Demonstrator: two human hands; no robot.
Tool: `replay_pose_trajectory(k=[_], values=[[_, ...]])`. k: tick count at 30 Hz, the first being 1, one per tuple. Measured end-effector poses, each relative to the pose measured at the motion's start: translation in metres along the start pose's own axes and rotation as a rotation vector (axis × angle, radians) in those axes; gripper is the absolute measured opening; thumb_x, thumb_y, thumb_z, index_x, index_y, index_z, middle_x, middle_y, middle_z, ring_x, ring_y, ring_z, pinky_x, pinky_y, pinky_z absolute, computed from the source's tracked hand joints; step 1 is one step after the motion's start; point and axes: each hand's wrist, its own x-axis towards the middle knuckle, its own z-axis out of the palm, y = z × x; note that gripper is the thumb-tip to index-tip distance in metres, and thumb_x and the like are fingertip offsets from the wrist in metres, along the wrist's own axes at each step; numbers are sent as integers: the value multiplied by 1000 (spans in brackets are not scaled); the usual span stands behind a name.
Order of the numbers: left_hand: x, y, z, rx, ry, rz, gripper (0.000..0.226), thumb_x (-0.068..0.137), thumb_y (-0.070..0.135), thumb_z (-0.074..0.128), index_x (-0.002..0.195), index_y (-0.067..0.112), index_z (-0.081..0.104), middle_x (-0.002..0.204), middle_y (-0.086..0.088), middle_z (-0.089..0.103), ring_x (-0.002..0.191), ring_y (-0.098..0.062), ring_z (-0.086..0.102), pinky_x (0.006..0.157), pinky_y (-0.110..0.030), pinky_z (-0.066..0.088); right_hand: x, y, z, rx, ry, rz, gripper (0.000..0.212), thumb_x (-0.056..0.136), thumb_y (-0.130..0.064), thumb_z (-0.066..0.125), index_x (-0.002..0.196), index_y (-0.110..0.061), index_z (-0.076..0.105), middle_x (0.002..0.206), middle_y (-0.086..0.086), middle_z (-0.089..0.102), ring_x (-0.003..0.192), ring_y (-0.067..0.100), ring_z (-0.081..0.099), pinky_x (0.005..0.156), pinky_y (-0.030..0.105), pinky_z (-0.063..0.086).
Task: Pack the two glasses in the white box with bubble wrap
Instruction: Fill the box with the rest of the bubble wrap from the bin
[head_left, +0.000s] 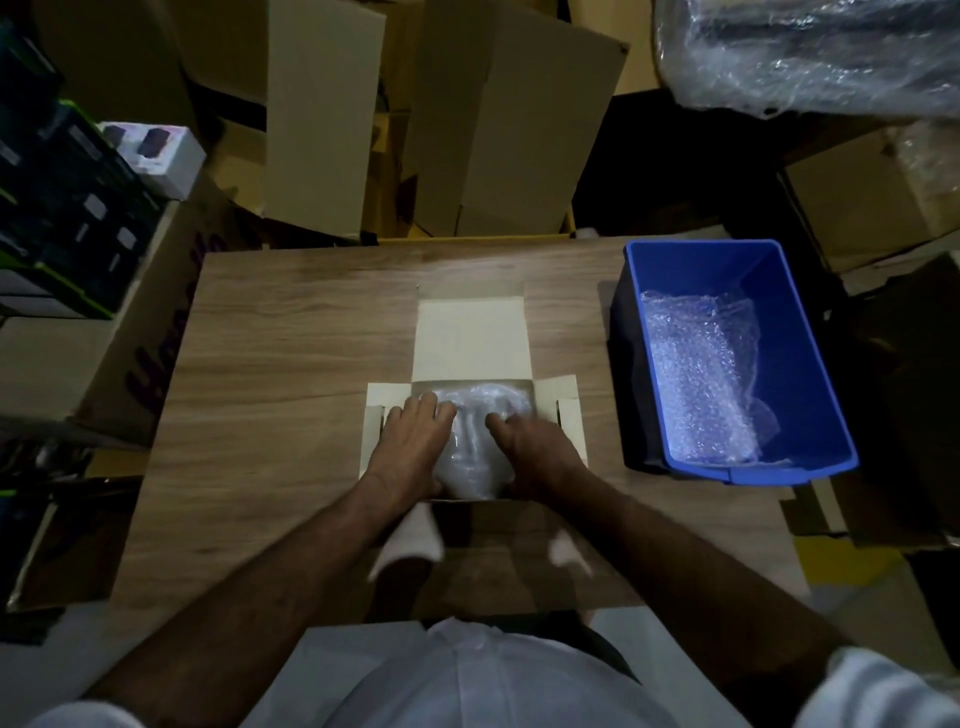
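Head view looks straight down on a white box (470, 338) lying open in the middle of a wooden table (291, 332), its lid flap folded away from the person and its side flaps spread left and right. Inside lies a bubble-wrapped bundle (470, 441), its long axis running from the person toward the far lid; the glasses themselves cannot be made out through the wrap. Left hand (410, 441) rests on the bundle's left side with fingers spread and fairly straight, pressing on it. Right hand (530, 447) covers the right side, fingers bent over the wrap; whether it grips or only presses I cannot tell. To the right stands a blue bin (810, 374) holding loose bubble wrap (701, 374), apart from the box. Purple lettering on a cardboard carton (150, 364) at left is too blurred to read. Tall brown cartons (509, 119) crowd the dim room beyond the table
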Motion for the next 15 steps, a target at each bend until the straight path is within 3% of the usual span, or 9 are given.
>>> replay_pose_trajectory(k=[5,8,10,15], values=[[2,0,-2,-60,-58,-24,96,64,35,87,143,18,36,138,-9,43,123,-28,46,98,-40,42,0,-2,-2,178,18,54,89,75,-28,86,146,-12,34,130,13,60,111,29,63,78,35,49],[4,-7,-19,-432,-54,-76,101,65,37,91,148,18,36,146,-9,40,132,-29,43,106,-40,44,1,3,-12,403,125,161,82,67,-30,93,133,-15,45,122,10,61,108,27,63,80,34,49],[9,-12,-32,-540,-44,-92,100,66,34,92,148,20,36,146,-7,39,131,-26,46,102,-36,47,4,2,-15,374,159,177,90,66,-34,93,139,-16,43,133,11,54,113,29,61,85,36,52],[24,-6,-42,-293,-137,-25,109,49,9,97,139,18,37,135,-11,31,114,-33,55,85,-45,58,9,-5,-2,255,5,165,131,62,-38,95,159,-12,12,161,21,19,139,38,42,104,43,46]])
